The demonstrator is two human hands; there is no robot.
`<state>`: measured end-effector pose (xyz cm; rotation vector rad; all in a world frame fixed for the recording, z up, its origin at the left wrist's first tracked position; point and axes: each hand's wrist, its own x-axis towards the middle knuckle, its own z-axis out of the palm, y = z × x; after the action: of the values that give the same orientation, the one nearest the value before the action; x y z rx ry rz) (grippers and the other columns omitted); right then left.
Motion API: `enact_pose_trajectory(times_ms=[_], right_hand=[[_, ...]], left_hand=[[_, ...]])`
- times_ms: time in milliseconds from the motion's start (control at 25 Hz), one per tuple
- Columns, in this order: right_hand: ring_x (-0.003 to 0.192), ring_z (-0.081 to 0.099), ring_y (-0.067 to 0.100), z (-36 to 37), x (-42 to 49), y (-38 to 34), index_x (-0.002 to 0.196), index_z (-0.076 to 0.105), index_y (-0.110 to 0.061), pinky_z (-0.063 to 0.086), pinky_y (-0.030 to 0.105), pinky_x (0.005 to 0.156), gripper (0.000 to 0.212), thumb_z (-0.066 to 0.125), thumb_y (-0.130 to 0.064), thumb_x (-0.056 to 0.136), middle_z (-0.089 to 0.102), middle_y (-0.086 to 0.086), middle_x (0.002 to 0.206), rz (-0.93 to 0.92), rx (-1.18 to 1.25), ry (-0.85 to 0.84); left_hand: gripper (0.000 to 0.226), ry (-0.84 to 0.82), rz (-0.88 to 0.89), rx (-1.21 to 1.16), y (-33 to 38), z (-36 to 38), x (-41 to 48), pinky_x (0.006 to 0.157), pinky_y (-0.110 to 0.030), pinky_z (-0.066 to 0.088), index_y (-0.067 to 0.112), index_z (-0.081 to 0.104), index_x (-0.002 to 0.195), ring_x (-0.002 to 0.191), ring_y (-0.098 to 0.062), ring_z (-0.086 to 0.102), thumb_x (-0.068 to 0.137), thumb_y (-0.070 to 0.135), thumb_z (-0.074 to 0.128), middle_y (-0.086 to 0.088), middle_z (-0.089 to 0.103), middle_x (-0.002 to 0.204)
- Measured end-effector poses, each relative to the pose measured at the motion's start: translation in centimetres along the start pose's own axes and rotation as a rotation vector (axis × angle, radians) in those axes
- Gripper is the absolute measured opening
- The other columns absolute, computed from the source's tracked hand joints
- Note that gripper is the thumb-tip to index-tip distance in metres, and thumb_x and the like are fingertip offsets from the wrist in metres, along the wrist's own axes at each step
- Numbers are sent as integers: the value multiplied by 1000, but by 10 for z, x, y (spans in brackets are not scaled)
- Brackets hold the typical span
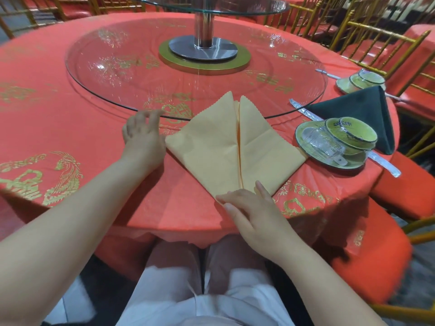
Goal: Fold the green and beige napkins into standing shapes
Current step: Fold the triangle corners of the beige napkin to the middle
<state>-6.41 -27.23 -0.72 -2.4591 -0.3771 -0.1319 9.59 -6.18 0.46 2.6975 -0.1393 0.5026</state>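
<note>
While flat on table, beige napkin (226, 147) folded kite-like, centre seam.

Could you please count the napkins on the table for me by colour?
Beige cloth napkin, lying flat and folded to a point: 1
Dark green cloth napkin, folded into a standing cone: 1
Total: 2

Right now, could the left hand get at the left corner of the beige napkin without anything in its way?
Probably yes. The left hand hovers open just beside the beige napkin, and only bare red tablecloth lies between its fingers and that corner. The right hand rests on the near tip, well apart.
</note>
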Motion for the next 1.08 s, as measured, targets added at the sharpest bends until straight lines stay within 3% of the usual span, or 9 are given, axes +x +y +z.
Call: enact_pose_trajectory(times_ms=[80, 160, 240, 320, 400, 560, 720, 840, 1080], right_hand=[[114, 46, -10, -15, 6, 10, 108, 64, -34, -1, 18, 112, 30, 41, -32, 88, 59, -23, 109, 40, 159, 31], [111, 47, -5, -31, 7, 24, 95, 65, -40, 16, 25, 111, 30, 48, -19, 83, 56, -24, 108, 30, 156, 60], [107, 46, 1, -43, 5, 34, 89, 66, -43, 31, 22, 98, 27, 55, -18, 82, 54, -21, 106, 18, 121, -17], [108, 42, -1, -48, 5, 40, 92, 67, -43, 31, 10, 90, 26, 65, -19, 83, 52, -19, 109, -3, 112, -154], [107, 40, -4, -51, 11, 44, 96, 69, -40, 32, 7, 87, 25, 67, -18, 83, 49, -19, 109, -30, 72, -260], [101, 34, -3, -58, 29, 42, 90, 69, -35, 35, 8, 83, 17, 70, -20, 81, 44, -12, 103, -104, 6, -394], [107, 31, 4, -61, 45, 35, 78, 64, -37, 27, 3, 90, 16, 70, -22, 80, 40, -13, 103, -107, -26, -502], [106, 28, -4, -58, 49, 35, 76, 61, -38, 21, 0, 89, 17, 69, -24, 80, 36, -21, 99, -128, -44, -459], [94, 40, 4, -47, 41, 40, 76, 57, -33, 34, 14, 83, 17, 72, -25, 76, 43, -14, 93, -117, -22, -330]], left_hand=[[39, 36, 278, -172, 28, -6, -19, 95, -35, 24, 7, 55, 117, 112, -40, 46, 80, 14, 45, -20, 55, 117], [42, -214, 524, -266, 56, -11, -50, 93, -32, 32, 9, 59, 112, 108, -32, 53, 82, 30, 40, -11, 62, 112], [55, -421, 649, -203, 71, -8, -81, 104, -34, 31, 12, 49, 128, 123, -25, 46, 87, 44, 29, -7, 54, 130], [72, -502, 649, -73, 75, -2, -101, 115, -34, 10, 15, 25, 144, 141, -19, 20, 84, 52, 10, -3, 27, 152], [79, -540, 607, 21, 74, 4, -109, 114, -32, -6, 19, 4, 148, 144, -13, -2, 79, 56, -6, 1, 4, 158], [79, -564, 598, 102, 76, 4, -113, 113, -34, -17, 18, -13, 146, 140, -7, -19, 76, 55, -15, 4, -12, 156], [72, -610, 587, 106, 78, 2, -113, 113, -33, -18, 19, -26, 139, 135, -3, -25, 78, 55, -13, 4, -15, 155], [70, -634, 553, 84, 79, -1, -113, 113, -33, -18, 16, -28, 138, 135, -3, -25, 85, 55, -4, 4, -16, 155], [67, -669, 497, 71, 91, -2, -119, 115, -36, -16, 13, -33, 132, 139, -7, -23, 92, 53, 3, 4, -24, 152]])
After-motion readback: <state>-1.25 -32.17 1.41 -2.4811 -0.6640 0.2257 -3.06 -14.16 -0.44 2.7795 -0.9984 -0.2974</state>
